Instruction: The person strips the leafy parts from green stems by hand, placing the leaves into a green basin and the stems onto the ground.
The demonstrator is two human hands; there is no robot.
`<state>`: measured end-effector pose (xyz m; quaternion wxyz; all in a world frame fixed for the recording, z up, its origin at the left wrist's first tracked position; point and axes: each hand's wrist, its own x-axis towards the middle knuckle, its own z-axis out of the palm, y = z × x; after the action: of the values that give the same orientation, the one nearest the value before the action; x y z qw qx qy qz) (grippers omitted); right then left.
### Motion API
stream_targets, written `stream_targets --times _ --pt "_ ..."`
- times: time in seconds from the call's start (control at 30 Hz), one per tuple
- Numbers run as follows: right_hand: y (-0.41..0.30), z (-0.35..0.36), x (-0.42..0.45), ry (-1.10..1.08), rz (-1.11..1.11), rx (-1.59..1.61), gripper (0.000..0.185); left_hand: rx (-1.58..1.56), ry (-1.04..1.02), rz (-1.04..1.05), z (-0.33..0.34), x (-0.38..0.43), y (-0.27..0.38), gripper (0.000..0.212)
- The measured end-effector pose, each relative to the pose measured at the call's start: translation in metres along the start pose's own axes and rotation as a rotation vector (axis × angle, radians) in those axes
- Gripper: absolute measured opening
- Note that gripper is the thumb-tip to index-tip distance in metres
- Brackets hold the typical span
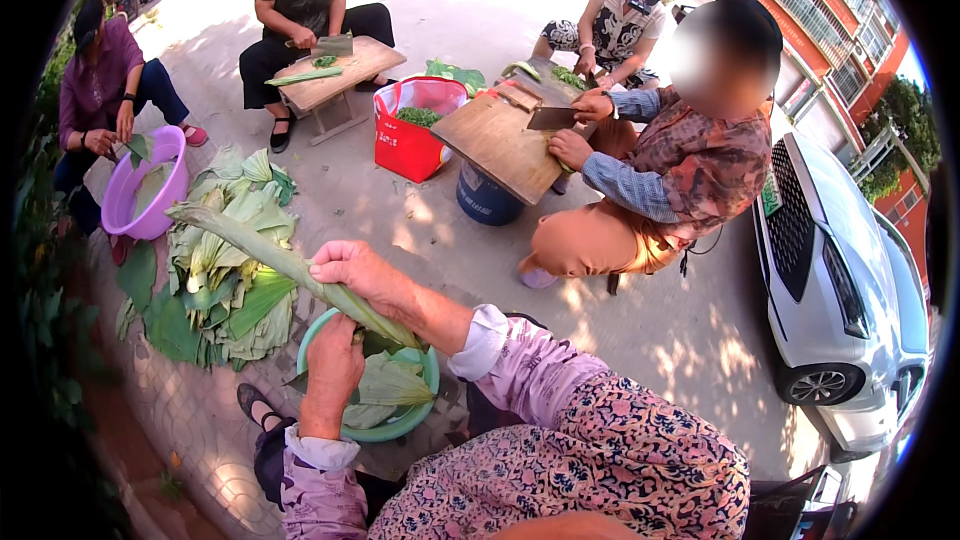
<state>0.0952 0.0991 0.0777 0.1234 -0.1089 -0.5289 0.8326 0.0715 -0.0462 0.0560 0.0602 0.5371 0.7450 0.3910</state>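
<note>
A long roll of large green leaves [255, 245] slants across the middle, its far end over the leaf pile. My right hand [364, 274] grips the roll from above, thumb on its upper side. Lower down, my left hand [332, 367] is closed at the roll's underside near its close end; its fingertips are partly hidden. Under both hands a light green plastic basin [405, 424] holds several broad leaves [390, 390]. Left of the basin lies a heap of large, partly wilted leaves [247, 300] on the paving.
A person at left handles a leaf over a purple basin [124, 199]. Others use cleavers [551, 118] at wooden boards [495, 146]; one board rests on a blue bucket [487, 195]. A red bag [409, 142] contains chopped greens. A white car [847, 292] stands at right.
</note>
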Motion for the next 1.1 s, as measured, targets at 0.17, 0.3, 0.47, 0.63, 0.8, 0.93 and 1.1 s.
stream_targets --times 0.17,0.3,0.47,0.63,0.8,0.93,1.1 --pt "-0.004 0.009 0.0 0.011 0.04 0.022 0.006 0.047 -0.026 -0.042 -0.006 -0.004 -0.006 0.027" --pt "-0.008 0.011 -0.006 0.023 0.084 0.048 0.006 0.067 -0.033 -0.042 -0.005 -0.008 -0.009 0.026" --pt "-0.007 0.014 -0.007 0.022 0.093 0.058 0.006 0.081 -0.103 -0.099 -0.008 -0.011 -0.012 0.024" --pt "-0.009 0.012 -0.008 0.032 0.087 0.048 0.006 0.074 -0.11 -0.103 -0.002 -0.009 -0.014 0.025" --pt "-0.009 0.007 -0.005 0.023 0.086 0.046 0.006 0.087 -0.114 -0.097 0.002 -0.005 -0.015 0.025" --pt "-0.011 0.007 -0.006 0.026 0.081 0.056 0.006 0.042 -0.051 -0.066 0.005 -0.003 -0.016 0.023" --pt "-0.01 0.008 -0.005 0.019 0.09 0.036 0.005 0.039 -0.068 -0.077 0.002 -0.004 -0.014 0.023"
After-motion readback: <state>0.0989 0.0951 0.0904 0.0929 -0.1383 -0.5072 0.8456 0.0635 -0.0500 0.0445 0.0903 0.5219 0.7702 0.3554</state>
